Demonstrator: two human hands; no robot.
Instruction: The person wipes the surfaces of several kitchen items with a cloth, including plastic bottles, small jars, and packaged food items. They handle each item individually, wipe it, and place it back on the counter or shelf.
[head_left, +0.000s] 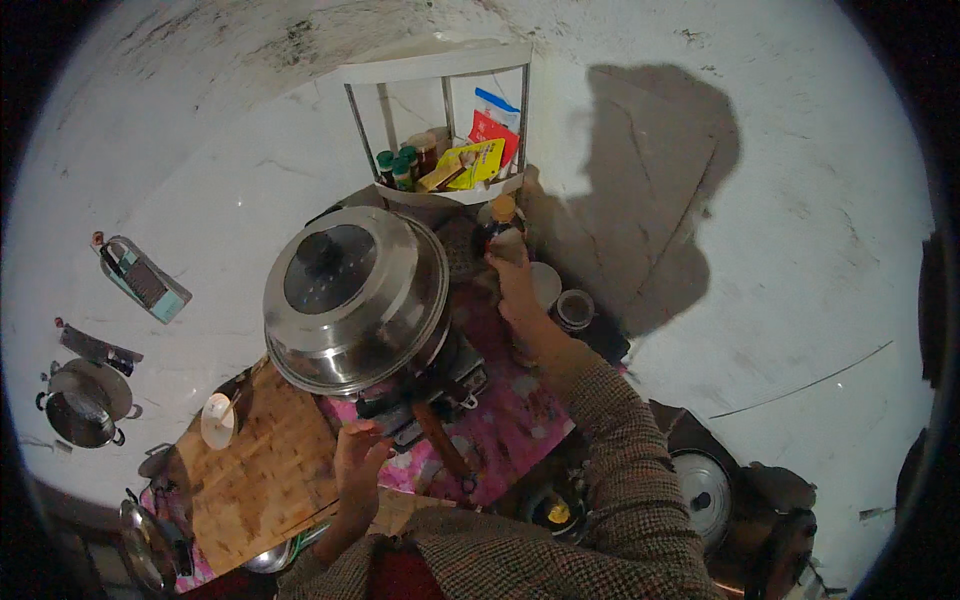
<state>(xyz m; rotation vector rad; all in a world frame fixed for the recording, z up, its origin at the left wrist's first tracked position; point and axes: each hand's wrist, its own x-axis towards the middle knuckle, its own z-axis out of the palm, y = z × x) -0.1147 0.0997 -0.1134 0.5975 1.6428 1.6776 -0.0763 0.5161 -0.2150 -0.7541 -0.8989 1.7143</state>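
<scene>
My right hand (511, 259) is stretched out to a dark bottle with an orange-yellow cap (503, 208), its fingers around the bottle below the cap. The bottle stands upright near the foot of a white corner shelf (450, 196). My left hand (360, 454) is near the front of the stove, below a large steel pot (431, 349); its fingers are slightly bent and hold nothing that I can see. A domed steel lid with a glass middle and black knob (390, 292) covers the pot. A brown wooden handle (442, 442) sticks out in front of the stove.
A wooden board (255, 472) lies at the left with a white bowl (219, 421) on it. Green-capped jars (402, 169) and packets (480, 165) fill the shelf. A round container (575, 310) stands right of my forearm. A grater (142, 277) and a colander (81, 409) hang at the left.
</scene>
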